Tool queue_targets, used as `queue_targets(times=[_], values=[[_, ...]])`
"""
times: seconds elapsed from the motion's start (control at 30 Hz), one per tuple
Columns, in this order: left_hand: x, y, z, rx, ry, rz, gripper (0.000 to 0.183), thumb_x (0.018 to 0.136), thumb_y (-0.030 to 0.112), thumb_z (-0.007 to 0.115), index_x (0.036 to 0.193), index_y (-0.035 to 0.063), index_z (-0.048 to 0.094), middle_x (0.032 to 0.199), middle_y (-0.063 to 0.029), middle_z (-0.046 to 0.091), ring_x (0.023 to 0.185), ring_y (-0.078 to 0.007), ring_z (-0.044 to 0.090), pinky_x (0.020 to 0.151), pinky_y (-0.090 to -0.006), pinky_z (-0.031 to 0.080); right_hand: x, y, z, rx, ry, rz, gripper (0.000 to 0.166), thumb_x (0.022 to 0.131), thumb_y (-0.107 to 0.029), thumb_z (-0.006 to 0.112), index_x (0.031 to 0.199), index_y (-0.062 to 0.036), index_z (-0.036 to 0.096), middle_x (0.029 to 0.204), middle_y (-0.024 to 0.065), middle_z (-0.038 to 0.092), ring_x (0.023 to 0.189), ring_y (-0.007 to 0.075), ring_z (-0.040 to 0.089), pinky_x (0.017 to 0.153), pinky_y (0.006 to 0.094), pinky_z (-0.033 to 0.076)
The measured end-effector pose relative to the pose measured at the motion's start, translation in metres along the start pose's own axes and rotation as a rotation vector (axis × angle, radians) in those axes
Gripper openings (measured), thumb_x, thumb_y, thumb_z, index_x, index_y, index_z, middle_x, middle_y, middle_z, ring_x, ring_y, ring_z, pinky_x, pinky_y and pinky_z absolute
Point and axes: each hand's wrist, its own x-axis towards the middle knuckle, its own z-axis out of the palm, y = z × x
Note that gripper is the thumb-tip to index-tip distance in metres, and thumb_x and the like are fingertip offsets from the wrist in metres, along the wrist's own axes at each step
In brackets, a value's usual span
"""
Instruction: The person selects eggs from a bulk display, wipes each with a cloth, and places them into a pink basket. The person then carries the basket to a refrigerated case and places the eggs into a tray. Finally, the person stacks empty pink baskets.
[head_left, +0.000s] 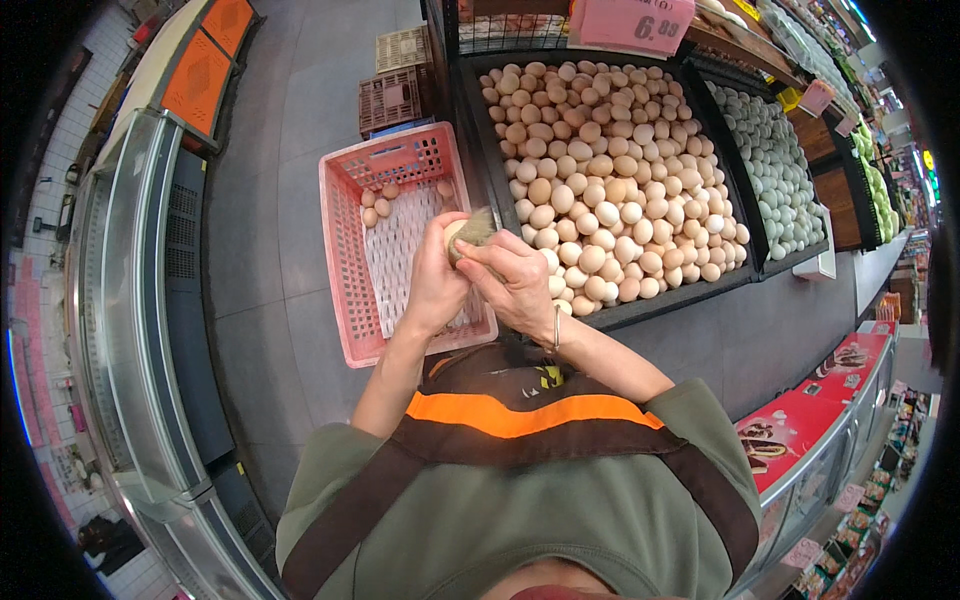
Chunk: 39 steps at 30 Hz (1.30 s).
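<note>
My left hand (436, 277) holds a pale egg (452, 231), partly covered by its fingers. Pinched in my right hand (514, 277) is a scrubbing pad or brush (474, 234) with frayed, bristle-like fibres, pressed against the egg's side. Both hands meet above the right side of a pink plastic crate (335, 247). Several brown eggs (382, 206) lie at the crate's far end on a white perforated liner (390, 262). To the right, a black-edged display bin holds a large heap of brown and cream eggs (615, 187).
Stacked plastic crates (388, 101) stand beyond the pink one. A second bin of bluish eggs (772, 165) adjoins the first, below price signs (634, 26). A glass-fronted display case (127, 300) runs along the left, and a red-topped freezer (817, 405) stands at the right.
</note>
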Motion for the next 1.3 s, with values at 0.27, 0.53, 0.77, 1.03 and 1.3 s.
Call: queue_targets(times=[0.27, 0.53, 0.77, 1.03, 1.3], values=[[-0.003, 0.007, 0.007, 0.035, -0.012, -0.049, 0.041, 0.081, 0.001, 0.065, 0.119, 0.0002, 0.047, 0.099, -0.0107, 0.059, 0.086, -0.0162, 0.059, 0.075, -0.0288, 0.050, -0.007, 0.010, -0.007, 0.002, 0.099, 0.046, 0.007, 0.083, -0.006, 0.069, 0.086, 0.0000, 0.068, 0.072, 0.0102, 0.061, 0.063, 0.0199, 0.056, 0.056, 0.0302, 0.043], [0.005, 0.005, 0.012, -0.011, -0.037, -0.062, 0.041, 0.081, 0.000, 0.065, 0.119, 0.0002, 0.047, 0.104, -0.0134, 0.059, 0.094, -0.0200, 0.060, 0.080, -0.0315, 0.050, -0.006, 0.003, -0.014, -0.064, 0.030, -0.019, 0.013, 0.081, -0.005, 0.070, 0.093, -0.0018, 0.069, 0.075, 0.0126, 0.060, 0.064, 0.0264, 0.061, 0.056, 0.0321, 0.049], [0.002, 0.007, 0.021, -0.020, -0.039, -0.041, 0.043, 0.080, -0.001, 0.064, 0.120, -0.0011, 0.047, 0.106, -0.0149, 0.059, 0.098, -0.0241, 0.060, 0.083, -0.0338, 0.049, 0.004, 0.009, -0.017, -0.152, 0.056, 0.060, 0.008, 0.084, -0.008, 0.067, 0.090, -0.0028, 0.068, 0.079, 0.0125, 0.062, 0.067, 0.0270, 0.062, 0.058, 0.0324, 0.048], [0.001, 0.019, 0.025, 0.304, -0.088, 0.039, 0.048, 0.078, -0.003, 0.060, 0.124, -0.0037, 0.046, 0.112, -0.0225, 0.057, 0.103, -0.0386, 0.058, 0.089, -0.0399, 0.046, 0.016, 0.019, -0.027, -0.273, 0.104, -0.036, 0.012, 0.078, -0.006, 0.069, 0.090, -0.0031, 0.070, 0.073, 0.0106, 0.061, 0.064, 0.0249, 0.059, 0.056, 0.0342, 0.048], [0.004, 0.009, 0.015, 0.145, -0.085, -0.109, 0.051, 0.075, 0.000, 0.067, 0.123, 0.0008, 0.053, 0.109, -0.0199, 0.062, 0.103, -0.0332, 0.061, 0.089, -0.0384, 0.048, 0.002, 0.015, -0.022, -0.190, -0.004, -0.033, 0.008, 0.081, -0.011, 0.070, 0.087, -0.0054, 0.070, 0.076, 0.0114, 0.060, 0.065, 0.0290, 0.062, 0.056, 0.0352, 0.049]])
